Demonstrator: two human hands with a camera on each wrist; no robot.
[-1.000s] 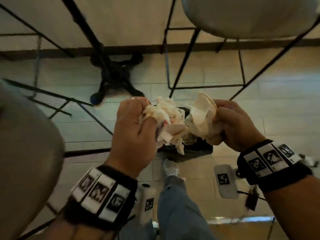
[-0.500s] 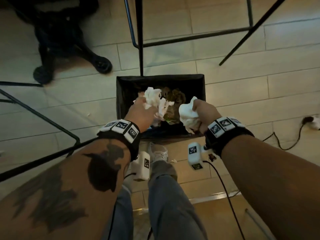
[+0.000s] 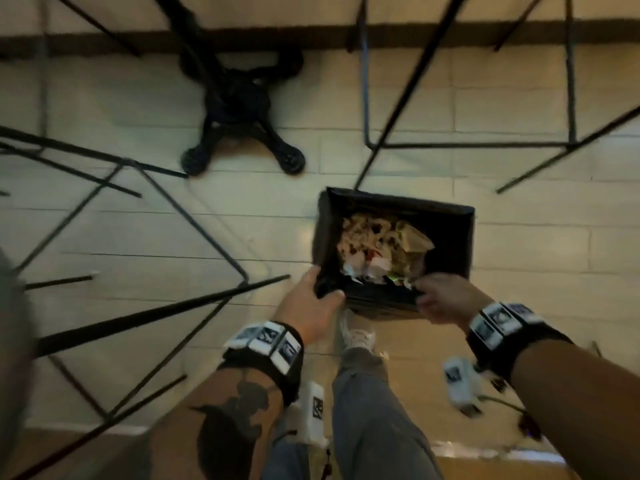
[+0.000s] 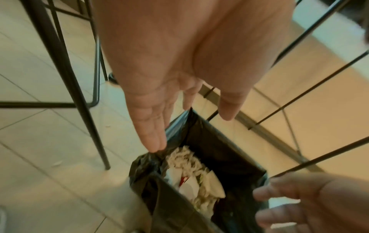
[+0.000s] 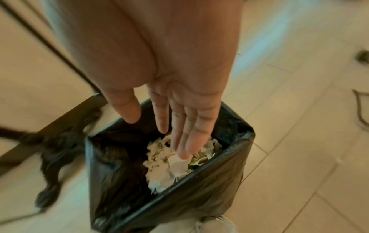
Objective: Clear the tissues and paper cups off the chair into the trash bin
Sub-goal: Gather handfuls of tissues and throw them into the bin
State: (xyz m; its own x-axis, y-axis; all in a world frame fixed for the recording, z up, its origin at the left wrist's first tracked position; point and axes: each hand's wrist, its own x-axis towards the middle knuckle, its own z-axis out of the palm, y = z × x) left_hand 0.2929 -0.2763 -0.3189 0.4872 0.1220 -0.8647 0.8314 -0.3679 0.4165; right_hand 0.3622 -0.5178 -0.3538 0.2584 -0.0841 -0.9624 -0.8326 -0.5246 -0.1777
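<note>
My trouser leg [image 3: 374, 410] and pale shoe [image 3: 356, 336] are showing nearest to me, the shoe standing on the tiled floor [image 3: 242, 223] just short of the trash bin [image 3: 467, 237]. My left hand [image 3: 308, 306] is hanging over the bin's near left corner; in the head view it looks to be touching the black liner [image 5: 111, 165] there, while the left wrist view is showing its fingers [image 4: 153, 134] straight and together, the grip released and holding nothing. My right hand [image 3: 443, 299] is hovering at the near right rim, its grip likewise released: the right wrist view is showing the fingers [image 5: 185, 134] stretched out and pointing down over the opening. Whether they are touching the rim I cannot tell, as the pictures are blurred.

The crumpled tissues [image 3: 363, 237] are lying inside the bin, heaped with white paper scraps [image 5: 175, 167] and something with a red mark [image 4: 183, 179]; I cannot pick out a whole paper cup among them.

Beyond the bin, black metal chair legs [image 3: 381, 147] are crossing the floor, and farther off a black four-footed table base [image 3: 242, 133] is standing near the dark skirting board [image 3: 415, 32].
</note>
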